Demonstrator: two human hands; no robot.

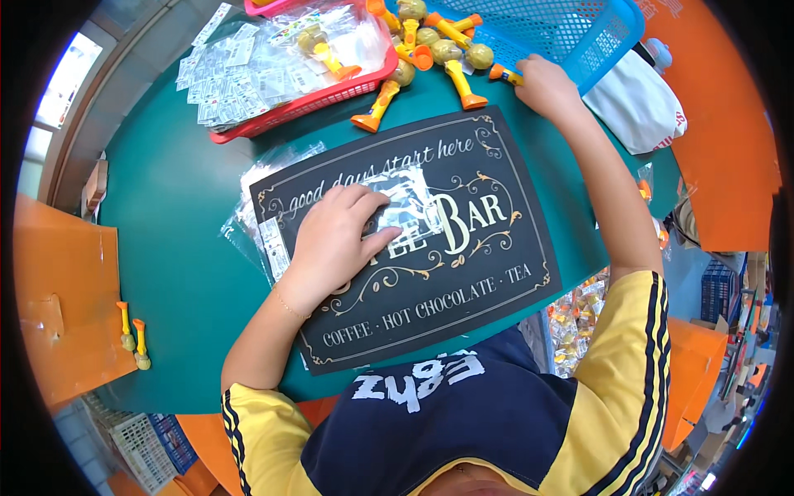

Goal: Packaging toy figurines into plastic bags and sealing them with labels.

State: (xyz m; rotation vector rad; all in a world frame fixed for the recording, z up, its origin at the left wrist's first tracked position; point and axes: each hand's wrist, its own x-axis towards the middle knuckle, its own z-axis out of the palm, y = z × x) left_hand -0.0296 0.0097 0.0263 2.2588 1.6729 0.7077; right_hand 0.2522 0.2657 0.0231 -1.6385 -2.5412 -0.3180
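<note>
My left hand [331,227] lies on a black printed mat [513,285], thumb and fingers apart, over the left side of a clear plastic bag [407,198]. At the far right of the table, my right hand [546,87] is closed on the yellow handle of a small toy [506,76], whose orange end sticks out to the left. Part of that toy is hidden by my fingers. Similar yellow toys with gold ball heads [447,51] lie in a pile beside it. More clear bags [248,219] stick out under the mat's left edge.
A red basket [306,103] heaped with clear packets stands at the far left. Behind my right hand is a blue basket [608,41], with a white cloth bag [635,103] beside it. Two yellow toys [139,343] lie at the green table's [182,273] left edge.
</note>
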